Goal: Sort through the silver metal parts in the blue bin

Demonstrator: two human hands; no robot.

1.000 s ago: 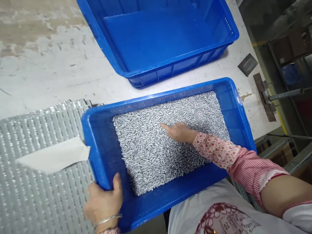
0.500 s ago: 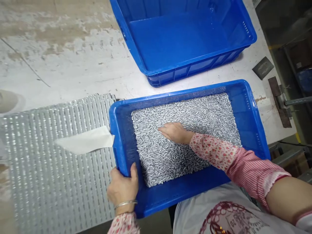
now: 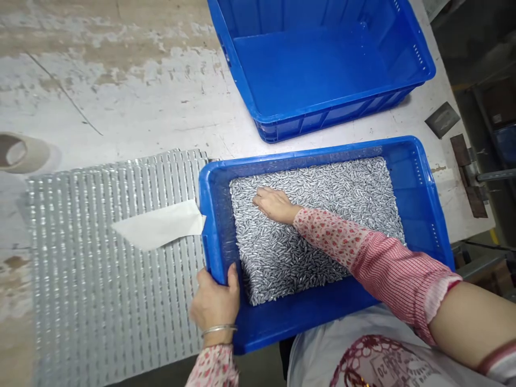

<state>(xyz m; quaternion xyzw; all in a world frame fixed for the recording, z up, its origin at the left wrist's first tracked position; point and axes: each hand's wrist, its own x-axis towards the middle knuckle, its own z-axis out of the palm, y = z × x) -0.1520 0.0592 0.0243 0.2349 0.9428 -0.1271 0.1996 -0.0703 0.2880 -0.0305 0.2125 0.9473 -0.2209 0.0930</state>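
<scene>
A blue plastic bin (image 3: pixel 220 226) tilts toward me, holding a layer of small silver spindle-shaped metal pieces (image 3: pixel 322 247). My left hand (image 3: pixel 217 301) is closed on the bin's left rim, thumb inside and fingers outside. Over the pieces, in the left half of the bin, my right hand (image 3: pixel 276 205) lies palm down with its fingers stretched toward the left wall, touching the layer. Whether any piece is under the fingers is hidden. A white strip of paper (image 3: pixel 161 224) sticks out from the bin's left rim.
Behind stands a second blue bin (image 3: pixel 310 64) with a bare floor. Stacked sheets with rows of silver pieces (image 3: pixel 113 279) lie to the left. A tape roll (image 3: pixel 24 153) sits at the far left. A dark metal plate (image 3: pixel 442 120) rests near the table's right edge.
My right hand has slid left over the silver pieces, toward the bin's left wall. My left hand keeps its grip on the rim. The whole view has shifted slightly.
</scene>
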